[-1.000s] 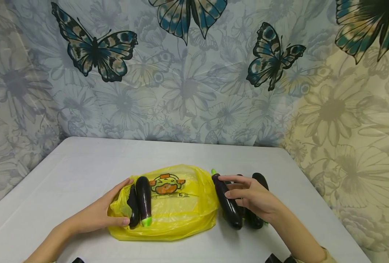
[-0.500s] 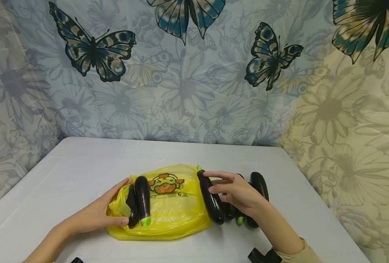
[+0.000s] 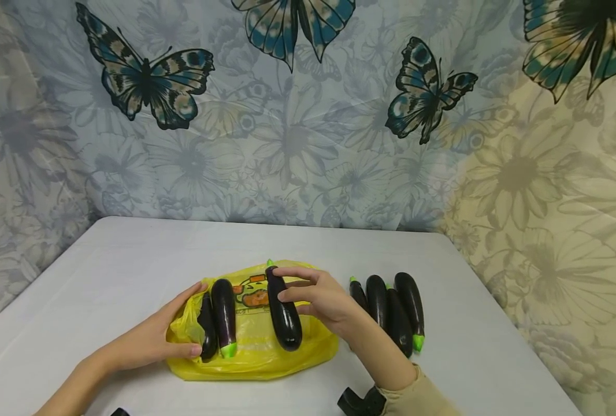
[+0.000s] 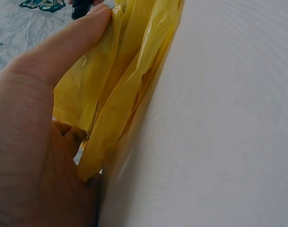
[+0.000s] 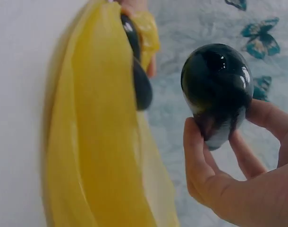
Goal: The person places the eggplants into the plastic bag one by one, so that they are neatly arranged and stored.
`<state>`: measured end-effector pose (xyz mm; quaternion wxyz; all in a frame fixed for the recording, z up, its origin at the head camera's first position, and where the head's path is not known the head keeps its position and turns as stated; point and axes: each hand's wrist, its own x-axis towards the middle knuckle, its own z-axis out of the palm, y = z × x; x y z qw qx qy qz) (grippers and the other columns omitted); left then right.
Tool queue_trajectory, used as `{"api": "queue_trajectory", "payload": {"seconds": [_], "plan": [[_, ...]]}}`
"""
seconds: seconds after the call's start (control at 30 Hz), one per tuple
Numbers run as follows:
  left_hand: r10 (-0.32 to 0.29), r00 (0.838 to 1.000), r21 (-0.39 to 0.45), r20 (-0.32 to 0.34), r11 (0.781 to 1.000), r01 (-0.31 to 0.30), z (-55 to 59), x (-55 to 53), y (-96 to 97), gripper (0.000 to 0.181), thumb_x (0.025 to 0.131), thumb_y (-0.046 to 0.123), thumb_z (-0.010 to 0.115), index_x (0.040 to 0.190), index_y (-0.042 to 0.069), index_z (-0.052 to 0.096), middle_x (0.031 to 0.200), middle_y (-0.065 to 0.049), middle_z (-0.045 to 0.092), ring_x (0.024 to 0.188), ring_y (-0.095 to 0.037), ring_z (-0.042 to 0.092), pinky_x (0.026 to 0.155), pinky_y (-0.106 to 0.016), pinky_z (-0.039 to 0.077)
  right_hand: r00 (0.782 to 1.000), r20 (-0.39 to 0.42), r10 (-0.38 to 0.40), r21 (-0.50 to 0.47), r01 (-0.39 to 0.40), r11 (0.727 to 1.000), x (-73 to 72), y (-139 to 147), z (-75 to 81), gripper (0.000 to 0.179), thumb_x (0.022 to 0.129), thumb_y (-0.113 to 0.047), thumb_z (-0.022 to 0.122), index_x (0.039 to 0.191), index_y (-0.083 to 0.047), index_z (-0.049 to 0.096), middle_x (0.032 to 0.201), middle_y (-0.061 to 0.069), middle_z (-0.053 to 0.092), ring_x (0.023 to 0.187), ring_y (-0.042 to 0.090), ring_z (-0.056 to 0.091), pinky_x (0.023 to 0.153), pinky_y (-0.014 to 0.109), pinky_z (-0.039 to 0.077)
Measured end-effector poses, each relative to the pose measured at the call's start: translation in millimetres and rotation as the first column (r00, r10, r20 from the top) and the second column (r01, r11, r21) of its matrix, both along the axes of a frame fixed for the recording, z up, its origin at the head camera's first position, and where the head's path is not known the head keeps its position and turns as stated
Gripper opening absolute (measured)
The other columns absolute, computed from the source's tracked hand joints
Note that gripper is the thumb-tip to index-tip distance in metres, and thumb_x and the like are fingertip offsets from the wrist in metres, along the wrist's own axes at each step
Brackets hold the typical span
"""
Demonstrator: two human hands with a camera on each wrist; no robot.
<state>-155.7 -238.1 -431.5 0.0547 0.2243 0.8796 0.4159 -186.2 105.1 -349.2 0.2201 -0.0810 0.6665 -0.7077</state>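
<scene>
In the head view my right hand (image 3: 321,300) pinches an eggplant (image 3: 283,309) above the yellow plastic bag (image 3: 308,341). The right wrist view shows this eggplant (image 5: 217,85) end-on between thumb and fingers, apart from the bag. My left hand (image 3: 154,341) grips the bag's left end, its thumb (image 4: 82,35) against the yellow film in the left wrist view. Near that hand, an eggplant (image 3: 226,312) with a green cap lies on top of the bag. Beside it, another eggplant (image 3: 209,329) is partly covered by yellow film at the left end.
Several more eggplants (image 3: 377,297) lie side by side on the white table (image 3: 147,248), right of the bag and partly behind my right forearm. Beyond the table's back edge hangs a butterfly-patterned cloth (image 3: 287,173).
My right hand has carried the eggplant leftward from the eggplants on the right to over the bag. The left hand stays on the bag's left end.
</scene>
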Motion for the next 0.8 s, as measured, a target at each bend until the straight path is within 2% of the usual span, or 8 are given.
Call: {"api": "queue_trajectory", "payload": {"seconds": [0.13, 0.3, 0.4, 0.57, 0.8], "plan": [[-0.008, 1.0, 0.0, -0.01, 1.0, 0.008, 0.8, 0.0, 0.1, 0.104, 0.082, 0.038, 0.08, 0.159, 0.026, 0.011, 0.16, 0.0, 0.023, 0.142, -0.039, 0.019, 0.103, -0.073, 0.02, 1.0, 0.023, 0.015, -0.034, -0.014, 0.999, -2.0, -18, -7.7, 0.042, 0.083, -0.003, 0.076, 0.124, -0.008, 0.069, 0.135, 0.009, 0.056, 0.108, 0.027, 0.062, 0.091, 0.045, 0.05], [-0.005, 1.0, -0.003, -0.007, 1.0, 0.005, -0.2, -1.1, -0.7, 0.104, 0.082, 0.039, 0.079, 0.159, 0.027, 0.011, 0.16, 0.0, 0.023, 0.142, -0.039, 0.019, 0.103, -0.072, 0.02, 0.998, 0.055, 0.008, -0.074, -0.004, 0.997, -7.0, -32, -20.2, 0.042, 0.083, 0.001, 0.073, 0.124, -0.006, 0.069, 0.129, 0.015, 0.06, 0.098, 0.028, 0.065, 0.078, 0.036, 0.055], [0.002, 1.0, -0.007, -0.006, 1.0, -0.002, -1.3, -1.7, -0.8, 0.105, 0.081, 0.041, 0.08, 0.159, 0.027, 0.012, 0.16, 0.001, 0.023, 0.142, -0.036, 0.02, 0.104, -0.071, 0.02, 0.997, 0.081, -0.001, -0.091, 0.008, 0.996, -10.1, -37, -28.2, 0.043, 0.083, 0.003, 0.073, 0.124, -0.005, 0.068, 0.127, 0.016, 0.061, 0.097, 0.029, 0.066, 0.078, 0.036, 0.056], [0.001, 1.0, -0.004, -0.015, 1.0, -0.001, -1.1, -1.3, -0.1, 0.104, 0.081, 0.04, 0.08, 0.159, 0.027, 0.012, 0.16, 0.001, 0.023, 0.142, -0.036, 0.02, 0.104, -0.071, 0.02, 0.995, 0.099, -0.002, -0.075, 0.01, 0.997, -13.0, -44, -38.9, 0.048, 0.08, 0.006, 0.075, 0.126, -0.006, 0.068, 0.121, 0.017, 0.064, 0.096, 0.029, 0.067, 0.083, 0.04, 0.055], [-0.012, 1.0, 0.012, -0.027, 1.0, 0.013, 0.0, 0.3, 0.5, 0.105, 0.081, 0.037, 0.08, 0.159, 0.026, 0.012, 0.16, 0.0, 0.024, 0.141, -0.038, 0.021, 0.104, -0.071, 0.021, 0.998, 0.046, 0.037, 0.011, -0.038, 0.999, -11.7, -51, -46.8, 0.052, 0.077, 0.004, 0.079, 0.126, -0.011, 0.069, 0.115, 0.013, 0.065, 0.092, 0.023, 0.063, 0.072, 0.031, 0.053]]}}
